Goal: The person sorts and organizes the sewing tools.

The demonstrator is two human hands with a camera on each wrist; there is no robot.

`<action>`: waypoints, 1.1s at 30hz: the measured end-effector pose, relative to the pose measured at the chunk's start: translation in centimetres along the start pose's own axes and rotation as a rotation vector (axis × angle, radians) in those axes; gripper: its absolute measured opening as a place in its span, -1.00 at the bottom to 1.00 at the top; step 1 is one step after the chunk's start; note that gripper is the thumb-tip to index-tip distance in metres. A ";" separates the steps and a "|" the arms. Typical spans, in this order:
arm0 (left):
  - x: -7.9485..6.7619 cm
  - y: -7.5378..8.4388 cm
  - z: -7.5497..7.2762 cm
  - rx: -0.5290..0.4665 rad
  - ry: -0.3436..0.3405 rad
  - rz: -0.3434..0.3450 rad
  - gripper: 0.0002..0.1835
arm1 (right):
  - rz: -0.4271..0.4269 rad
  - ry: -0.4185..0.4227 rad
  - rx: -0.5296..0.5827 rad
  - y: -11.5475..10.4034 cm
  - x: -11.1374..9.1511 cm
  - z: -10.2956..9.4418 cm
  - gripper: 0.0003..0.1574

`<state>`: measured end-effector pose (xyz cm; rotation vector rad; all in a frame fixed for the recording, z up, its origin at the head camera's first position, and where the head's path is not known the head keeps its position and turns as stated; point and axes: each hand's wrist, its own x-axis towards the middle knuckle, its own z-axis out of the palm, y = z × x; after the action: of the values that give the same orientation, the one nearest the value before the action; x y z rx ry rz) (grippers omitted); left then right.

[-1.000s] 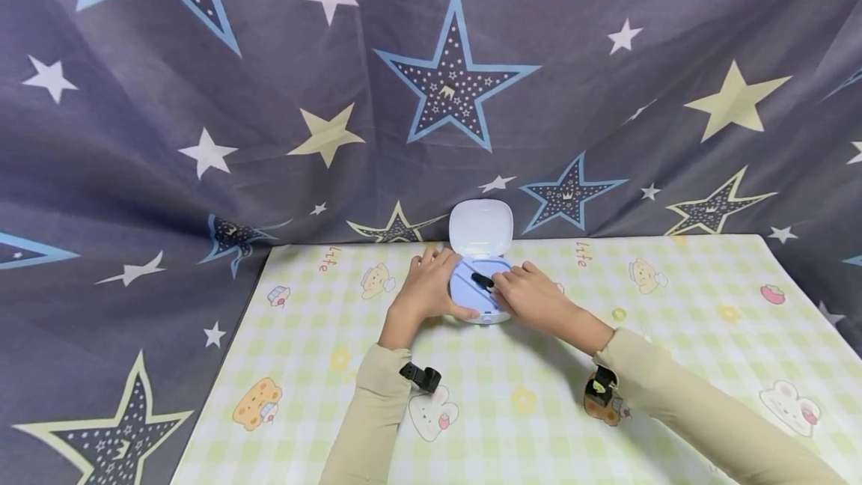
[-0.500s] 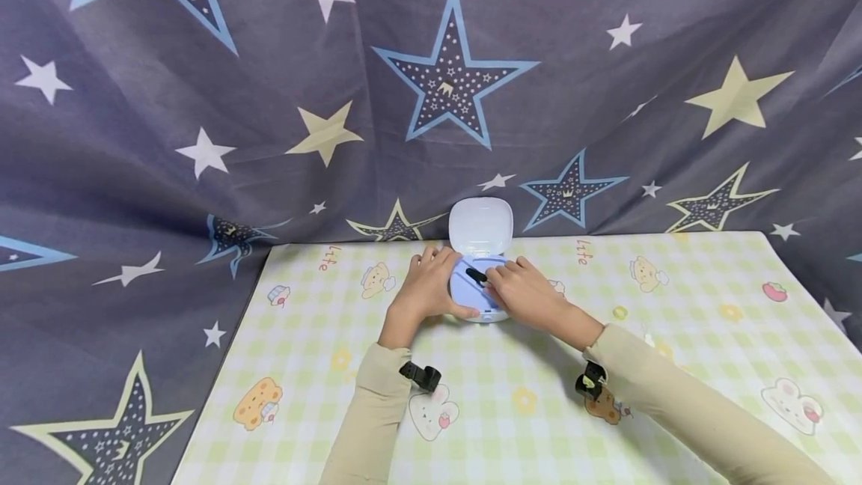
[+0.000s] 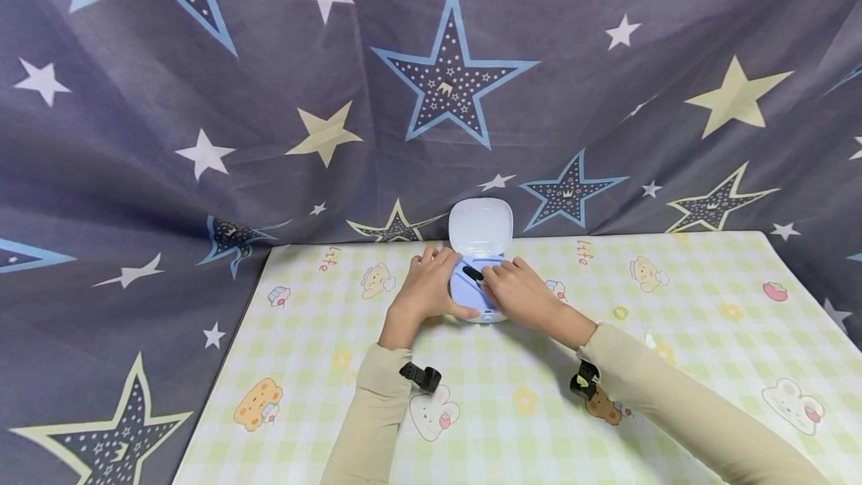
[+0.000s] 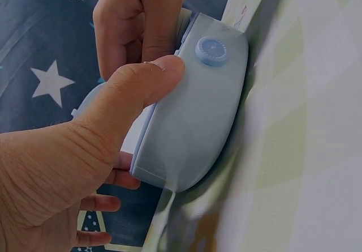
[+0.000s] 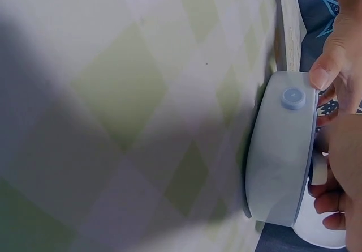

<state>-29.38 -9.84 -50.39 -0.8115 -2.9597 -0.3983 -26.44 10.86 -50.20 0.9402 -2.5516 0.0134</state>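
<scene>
The left hand (image 3: 426, 288) is gripping a pale-blue case (image 4: 189, 122) at its left side; the right hand (image 3: 524, 292) is pinching a black object (image 3: 473, 274) over it. The case is sitting near the table's far edge, its lid (image 3: 481, 225) standing open.

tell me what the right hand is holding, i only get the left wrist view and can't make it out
Observer: The head view shows a slim black object sticking out from the fingers of the right hand.

Operator: ok, and where is its black end compared with the case

Observer: Over the blue interior of the case in the head view; I can't tell whether it touches.
</scene>
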 end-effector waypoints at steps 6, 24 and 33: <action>0.0 -0.1 0.0 0.009 0.006 0.008 0.16 | -0.002 -0.016 -0.002 0.0 0.3 0.1 -0.80; -0.2 -0.2 0.1 0.000 0.026 0.026 0.14 | 0.051 0.022 0.012 -0.4 0.9 0.8 -0.78; -0.1 -0.2 0.3 -0.006 0.021 0.023 0.16 | 0.077 -0.024 0.003 -0.6 1.4 0.4 -0.77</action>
<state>-29.36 -9.98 -50.76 -0.8360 -2.9288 -0.4121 -27.13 9.47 -50.12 0.8469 -2.6090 0.0286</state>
